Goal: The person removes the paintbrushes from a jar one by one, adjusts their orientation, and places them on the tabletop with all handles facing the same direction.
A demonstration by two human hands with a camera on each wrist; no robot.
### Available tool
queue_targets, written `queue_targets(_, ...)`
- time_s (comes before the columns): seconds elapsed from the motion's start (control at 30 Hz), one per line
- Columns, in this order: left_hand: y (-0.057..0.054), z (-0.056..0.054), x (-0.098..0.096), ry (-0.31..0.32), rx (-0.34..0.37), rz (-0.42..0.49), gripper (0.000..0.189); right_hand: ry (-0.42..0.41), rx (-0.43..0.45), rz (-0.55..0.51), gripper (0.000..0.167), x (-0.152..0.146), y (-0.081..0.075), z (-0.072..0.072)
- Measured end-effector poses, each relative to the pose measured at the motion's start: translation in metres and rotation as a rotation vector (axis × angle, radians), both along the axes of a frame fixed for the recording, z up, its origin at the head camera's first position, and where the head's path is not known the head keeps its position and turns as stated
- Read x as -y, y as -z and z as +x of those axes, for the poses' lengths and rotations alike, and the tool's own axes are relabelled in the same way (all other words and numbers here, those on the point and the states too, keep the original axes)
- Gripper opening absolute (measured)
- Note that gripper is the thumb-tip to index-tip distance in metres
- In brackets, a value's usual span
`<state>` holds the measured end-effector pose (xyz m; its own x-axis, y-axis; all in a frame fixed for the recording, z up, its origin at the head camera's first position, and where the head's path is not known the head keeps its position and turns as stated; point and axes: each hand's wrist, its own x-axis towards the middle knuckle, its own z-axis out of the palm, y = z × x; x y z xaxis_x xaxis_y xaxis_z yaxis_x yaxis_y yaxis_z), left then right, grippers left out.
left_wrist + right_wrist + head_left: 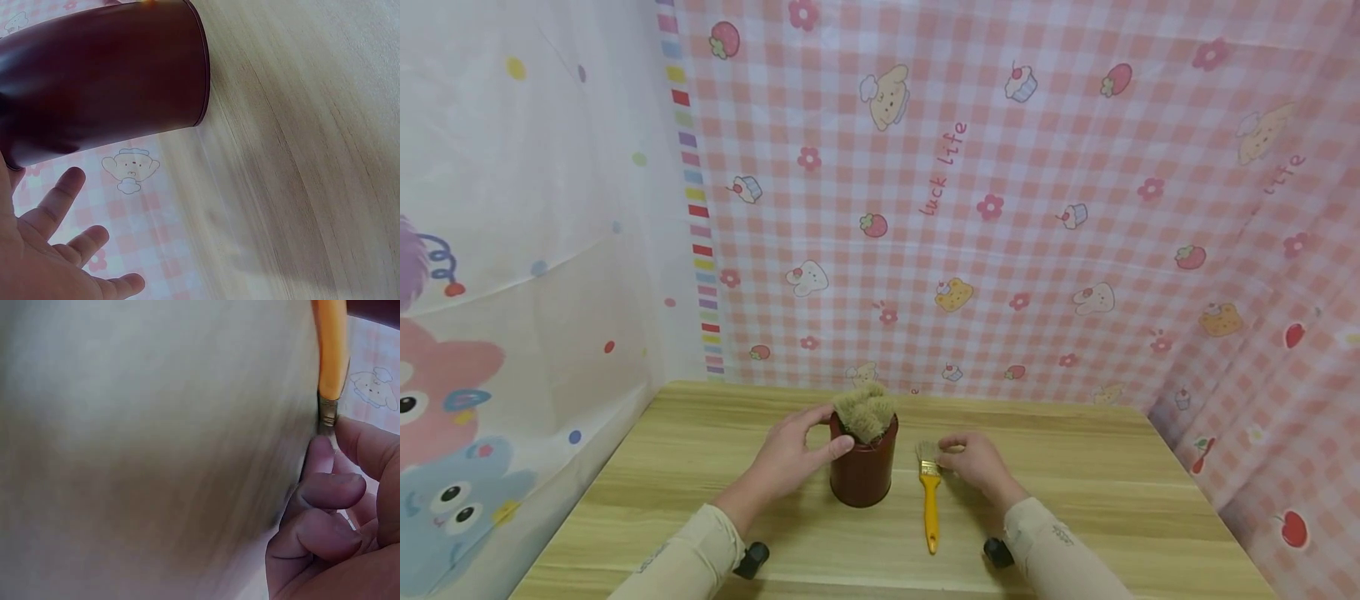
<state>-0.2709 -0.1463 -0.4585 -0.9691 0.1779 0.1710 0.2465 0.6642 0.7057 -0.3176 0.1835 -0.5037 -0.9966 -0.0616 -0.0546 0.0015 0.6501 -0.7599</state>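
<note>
A dark red cylindrical canister (861, 475) stands upright on the wooden table, with several pale bristle tufts (867, 412) showing above its rim. What lies below the tufts is hidden inside. My left hand (793, 450) grips the canister near the rim, thumb at the front. In the left wrist view, the other fingers (87, 240) spread away from the canister (112, 81). To the right lies a flat paintbrush (930, 500) with a yellow handle toward me. My right hand (977, 467) pinches it at the bristle end, and its fingertips meet just past the metal ferrule (328, 411).
The wooden table (1097, 508) ends at a pink checked cloth (970, 250) hung behind it. White printed cloth (587, 275) hangs on the left. Small black devices (752, 560) sit at both wrists.
</note>
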Motion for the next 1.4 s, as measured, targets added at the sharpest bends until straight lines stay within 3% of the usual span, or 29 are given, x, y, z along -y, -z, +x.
queue_targets(0.33, 0.001, -0.001, -0.001, -0.002, -0.006, -0.002, 0.083, 0.018, 0.037, -0.081, 0.044, 0.001, -0.004, 0.000)
queue_targets(0.57, 0.000, -0.001, -0.001, -0.005, -0.009, 0.003, 0.082, -0.061, -0.069, -0.154, 0.040, 0.019, -0.038, 0.000)
queue_targets(0.8, 0.001, -0.001, 0.000, 0.000, -0.011, 0.004, 0.082, -0.180, -0.093, -0.321, 0.039, 0.043, -0.067, 0.010)
queue_targets(1.13, 0.001, -0.003, -0.002, 0.008, -0.016, 0.029, 0.077, -0.238, -0.151, -0.347, 0.040, 0.053, -0.070, 0.019)
queue_targets(1.4, 0.001, -0.001, -0.001, 0.010, -0.001, 0.038, 0.079, -0.344, -0.168, -0.333, 0.048, 0.058, -0.073, 0.018)
